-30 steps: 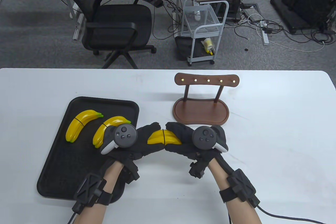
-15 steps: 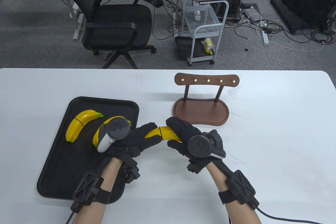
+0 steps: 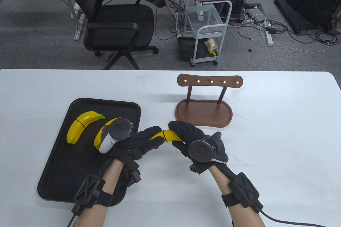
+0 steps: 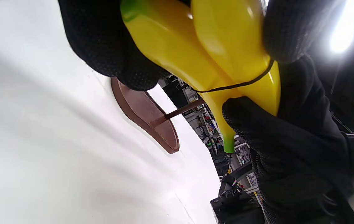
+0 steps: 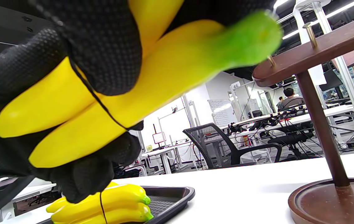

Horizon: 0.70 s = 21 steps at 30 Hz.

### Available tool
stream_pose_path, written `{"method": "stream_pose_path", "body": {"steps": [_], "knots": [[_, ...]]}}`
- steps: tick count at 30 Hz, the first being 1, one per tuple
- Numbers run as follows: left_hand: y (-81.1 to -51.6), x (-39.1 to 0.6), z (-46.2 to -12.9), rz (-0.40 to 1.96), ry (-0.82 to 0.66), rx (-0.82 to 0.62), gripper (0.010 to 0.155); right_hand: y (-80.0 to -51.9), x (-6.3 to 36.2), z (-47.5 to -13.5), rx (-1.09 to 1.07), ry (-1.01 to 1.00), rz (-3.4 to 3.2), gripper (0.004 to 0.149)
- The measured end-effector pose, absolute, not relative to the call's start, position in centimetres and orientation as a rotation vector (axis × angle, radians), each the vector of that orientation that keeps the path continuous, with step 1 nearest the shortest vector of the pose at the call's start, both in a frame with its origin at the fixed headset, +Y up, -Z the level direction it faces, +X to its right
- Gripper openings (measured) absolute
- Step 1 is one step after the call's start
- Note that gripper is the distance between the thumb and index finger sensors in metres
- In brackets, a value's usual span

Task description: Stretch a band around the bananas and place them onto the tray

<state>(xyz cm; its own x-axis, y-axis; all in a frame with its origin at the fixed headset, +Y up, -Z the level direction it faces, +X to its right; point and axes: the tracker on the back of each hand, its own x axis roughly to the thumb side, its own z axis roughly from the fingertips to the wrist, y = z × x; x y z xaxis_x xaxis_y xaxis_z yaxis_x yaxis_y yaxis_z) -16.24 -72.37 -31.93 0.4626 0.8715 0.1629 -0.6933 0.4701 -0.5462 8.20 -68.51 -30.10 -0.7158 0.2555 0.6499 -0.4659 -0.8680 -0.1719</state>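
"What were the hands doing at that moment?"

"Both gripped the same banana bunch (image 3: pixel 170 136), lifted above the white table (image 3: pixel 266 141) just right of the black tray (image 3: pixel 61 168). The left hand (image 3: pixel 138 144) had its fingers curled round the bunch's left end; the right hand (image 3: pixel 186 136) wrapped the right end from above."

"And the band?"

"A thin black band (image 4: pixel 236 84) already circled the bunch near its middle. In the left wrist view it crossed the yellow skin between the two gloves, and a right fingertip (image 4: pixel 242 109) pressed just below it. In the right wrist view the band (image 5: pixel 102 105) ran down from under a curled finger."

"So neither hand was spread wide?"

"No. Both were closed snugly on the fruit."

"What lay on the tray?"

"Two more banded bunches: one (image 3: pixel 80 126) toward the far left, another (image 3: pixel 102 133) beside it, partly hidden behind the left hand's tracker (image 3: pixel 117 131)."

"Anything else nearby?"

"A brown wooden rack (image 3: pixel 205 110) with brass pegs stood just beyond the hands."
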Motion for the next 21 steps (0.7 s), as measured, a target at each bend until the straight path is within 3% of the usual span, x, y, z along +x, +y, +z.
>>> {"method": "stream_pose_path", "body": {"steps": [10,21], "knots": [[-70.6,-16.3,-31.4,0.875,-0.442,-0.257,0.074,-68.4,8.7,-30.7,0.816,-0.378,2.550,0.070],[-69.3,-14.3,-30.0,0.571,-0.466,-0.087,0.069,-68.8,9.0,-31.5,0.710,-0.166,2.536,0.070]]}}
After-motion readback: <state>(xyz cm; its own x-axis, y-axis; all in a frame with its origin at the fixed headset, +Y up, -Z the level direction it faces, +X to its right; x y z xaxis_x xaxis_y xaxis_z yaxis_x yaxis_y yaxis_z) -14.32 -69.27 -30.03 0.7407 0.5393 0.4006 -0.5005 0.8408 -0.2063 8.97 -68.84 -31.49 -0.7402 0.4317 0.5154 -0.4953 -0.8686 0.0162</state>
